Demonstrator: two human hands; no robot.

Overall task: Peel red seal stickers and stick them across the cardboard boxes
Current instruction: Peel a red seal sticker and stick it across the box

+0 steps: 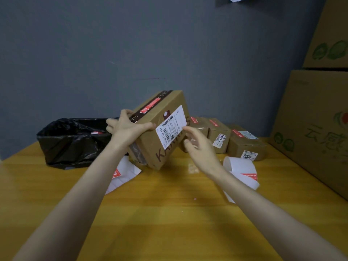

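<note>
Nearest, on the yellow table (169, 213): to the left, a white backing sheet (124, 182), partly hidden by the forearm, with one red seal sticker (116, 174) on it; to the right, a curled backing strip (239, 165) with another red sticker (249, 176) ready for peeling. Thin, floppy, tacky stuff: best lifted by a corner with a fingernail, kept off the fingertips and kept from folding onto itself. Just beyond, the left hand (126, 129), clamped over the upper left edge of the box with thumb laid across the front face. Then the right hand (199, 147), loose and spread, holding nothing, fingertips at the lower right edge of the white shipping label (172, 127); touching or just shy of it, hard to say. Between them, the cardboard box (148, 147), tipped up on one lower corner against the table, with a red seal (150, 105) already across the dark tape strip on top. Looks stiff and light enough for a one-handed tilt; smooth cardboard, so better gripped round edges and corners than on flat faces. Further back, three smaller boxes (219, 129) in a row, each sealed red on top, and off to the left a black bin bag (71, 142). Far right, big stacked cartons (310, 119); behind everything, a grey wall (131, 44).
</note>
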